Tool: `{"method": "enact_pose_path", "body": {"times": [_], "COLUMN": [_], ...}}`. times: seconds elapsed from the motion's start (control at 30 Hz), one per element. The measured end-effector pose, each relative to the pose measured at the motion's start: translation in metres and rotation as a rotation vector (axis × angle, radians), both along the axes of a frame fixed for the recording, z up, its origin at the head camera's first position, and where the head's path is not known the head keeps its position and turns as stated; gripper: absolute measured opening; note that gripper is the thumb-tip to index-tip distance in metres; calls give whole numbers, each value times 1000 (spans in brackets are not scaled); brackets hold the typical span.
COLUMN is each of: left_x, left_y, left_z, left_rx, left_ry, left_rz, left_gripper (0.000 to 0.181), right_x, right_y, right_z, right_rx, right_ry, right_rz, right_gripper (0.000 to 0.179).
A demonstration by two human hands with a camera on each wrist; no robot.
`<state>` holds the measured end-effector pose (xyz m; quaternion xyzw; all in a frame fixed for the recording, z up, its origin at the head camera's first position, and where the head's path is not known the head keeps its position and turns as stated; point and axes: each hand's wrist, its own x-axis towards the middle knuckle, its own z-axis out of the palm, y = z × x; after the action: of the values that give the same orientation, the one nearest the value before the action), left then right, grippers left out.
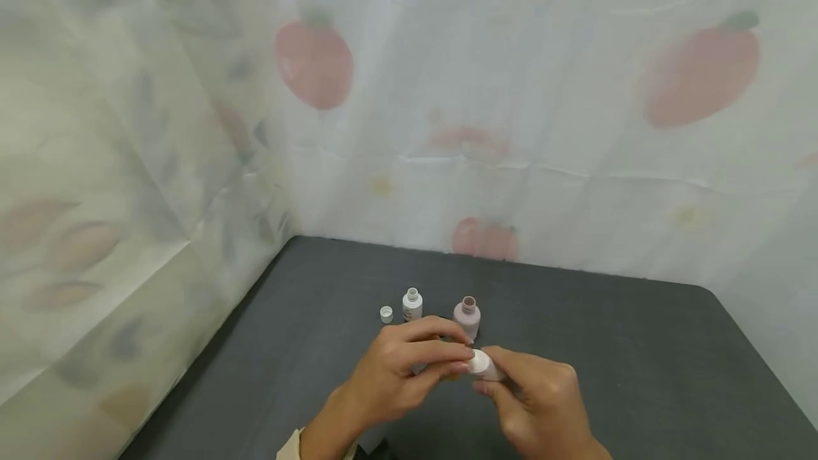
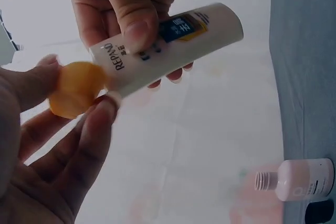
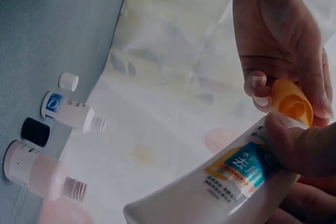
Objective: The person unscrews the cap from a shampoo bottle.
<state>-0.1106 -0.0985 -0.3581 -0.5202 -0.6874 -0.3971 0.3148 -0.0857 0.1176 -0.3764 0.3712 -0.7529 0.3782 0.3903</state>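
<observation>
My right hand (image 1: 537, 396) grips a white squeeze tube (image 2: 184, 45) with a blue and gold label, its thumb pressed on the printed side. Between the thumb and fingers of my left hand (image 1: 399, 368) is an orange cap (image 2: 76, 90), at the cap end of the tube. In the right wrist view the hollow inside of the orange cap (image 3: 290, 100) shows. Whether the cap touches the tube's mouth I cannot tell. In the head view the tube (image 1: 484, 366) points its flat end toward the camera, and the cap is mostly hidden by fingers.
Beyond my hands stand an uncapped pink bottle (image 1: 467, 319) and an uncapped white bottle (image 1: 412, 306) on the dark tabletop (image 1: 639, 346). A white cap (image 1: 386, 314) lies left of the white bottle. A black cap (image 3: 35, 131) sits between the bottles. Patterned curtains border the table.
</observation>
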Motion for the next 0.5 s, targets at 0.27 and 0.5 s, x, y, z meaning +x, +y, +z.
{"method": "enact_pose_path", "body": {"times": [0.27,0.5], "left_x": [4,11], "left_y": [0,-12], "left_z": [4,8], "left_rx": [-12,-211], "left_ry": [-85,-241], "left_rz": [2,-1], "left_gripper": [24,39], "right_x": [-2,-1], "right_y": [0,-1], "right_z": [-5,-9], "right_rx": [11,14], "right_ry": [9,2], "right_rz": [52,36], "right_gripper": [32,32]}}
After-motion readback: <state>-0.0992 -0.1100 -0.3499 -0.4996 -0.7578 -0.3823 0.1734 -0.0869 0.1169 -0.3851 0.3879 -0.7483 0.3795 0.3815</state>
